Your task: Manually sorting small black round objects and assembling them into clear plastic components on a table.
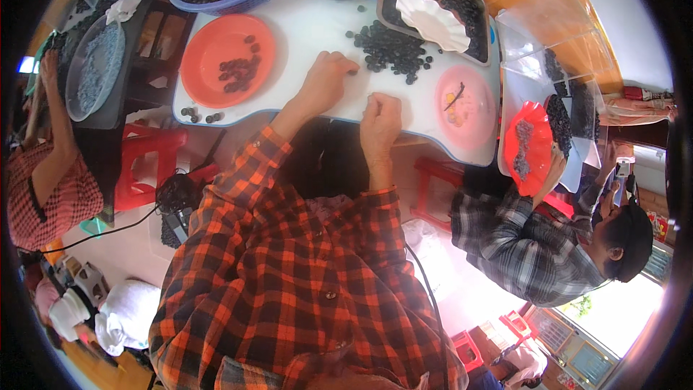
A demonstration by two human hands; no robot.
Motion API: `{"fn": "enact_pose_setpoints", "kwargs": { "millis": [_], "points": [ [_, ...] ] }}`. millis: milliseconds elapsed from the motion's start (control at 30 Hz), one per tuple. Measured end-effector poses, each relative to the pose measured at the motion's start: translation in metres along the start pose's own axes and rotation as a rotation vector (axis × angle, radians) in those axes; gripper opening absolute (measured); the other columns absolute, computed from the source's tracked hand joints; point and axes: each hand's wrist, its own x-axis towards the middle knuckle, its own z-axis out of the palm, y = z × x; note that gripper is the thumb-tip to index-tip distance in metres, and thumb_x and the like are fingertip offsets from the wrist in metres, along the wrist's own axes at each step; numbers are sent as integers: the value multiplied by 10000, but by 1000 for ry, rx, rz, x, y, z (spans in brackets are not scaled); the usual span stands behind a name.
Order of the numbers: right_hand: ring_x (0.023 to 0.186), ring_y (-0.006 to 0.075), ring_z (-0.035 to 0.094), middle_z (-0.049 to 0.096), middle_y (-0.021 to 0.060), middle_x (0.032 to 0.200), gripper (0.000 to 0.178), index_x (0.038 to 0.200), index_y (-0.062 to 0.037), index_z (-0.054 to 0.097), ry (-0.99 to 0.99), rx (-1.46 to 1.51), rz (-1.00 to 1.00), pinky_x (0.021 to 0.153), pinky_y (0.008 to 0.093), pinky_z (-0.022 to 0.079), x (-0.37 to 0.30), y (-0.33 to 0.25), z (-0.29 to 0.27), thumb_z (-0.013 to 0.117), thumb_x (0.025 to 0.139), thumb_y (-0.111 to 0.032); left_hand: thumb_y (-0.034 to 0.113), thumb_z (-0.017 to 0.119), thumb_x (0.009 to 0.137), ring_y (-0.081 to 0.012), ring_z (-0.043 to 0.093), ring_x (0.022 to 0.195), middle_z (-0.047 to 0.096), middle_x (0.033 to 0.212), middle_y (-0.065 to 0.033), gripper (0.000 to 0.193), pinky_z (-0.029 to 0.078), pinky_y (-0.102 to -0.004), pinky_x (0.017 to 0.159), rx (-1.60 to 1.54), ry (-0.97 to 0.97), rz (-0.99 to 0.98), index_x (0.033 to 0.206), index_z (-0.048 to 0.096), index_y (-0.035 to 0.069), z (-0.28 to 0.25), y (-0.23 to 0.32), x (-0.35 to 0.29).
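Observation:
My left hand (326,81) is over the white table, its fingers pinched on a small black round piece (353,71) that shows at the fingertips. Beside it, my right hand (381,119) is closed just above the table's near part; whatever it holds, if anything, is hidden. A loose pile of small black round pieces (390,49) lies just beyond both hands. To the left, an orange basin (193,58) contains several dark pieces (240,74). On the right sits a pink dish (446,90) with a thin dark stick and small yellowish bits in it.
A blue basket (242,4) and a tray (381,0) of black pieces stand at the back. A white scalloped dish (433,22) rests on the tray. To the right, a person in a plaid shirt (534,245) works by a red dish (525,152); another person (58,180) sits left.

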Motion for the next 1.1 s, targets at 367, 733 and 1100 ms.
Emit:
{"fn": "enact_pose_setpoints", "kwargs": {
  "millis": [367, 733, 1100],
  "points": [
    [818, 319, 613, 612, 164, 923, 131, 995, -10, 615, -38, -13, 15, 739, 413, 489, 1, -1, -2, 610, 927, -122, 166, 712, 789, -351, 557, 900, 599, 894, -142, 151, 473, -447, 786, 186, 84, 34, 902, 685, 69, 11, 6, 1],
    [845, 359, 610, 601, 167, 939, 90, 974, -19, 591, -34, -11, -33, 726, 440, 494, 1, -2, -3, 598, 931, -98, 81, 634, 951, -142, 662, 908, 683, 1075, -108, 245, 556, -276, 796, -1283, -8, -298, 1178, 650, -8, -18, 31, -44],
    [848, 357, 607, 599, 173, 924, 91, 983, -6, 593, -44, 5, -70, 732, 422, 490, -5, 3, -3, 604, 925, -75, 82, 503, 1014, -176, 674, 882, 678, 1078, -177, 303, 563, -291, 792, -1861, -15, -320, 1282, 557, -49, -42, 42, -84]
  ]
}}
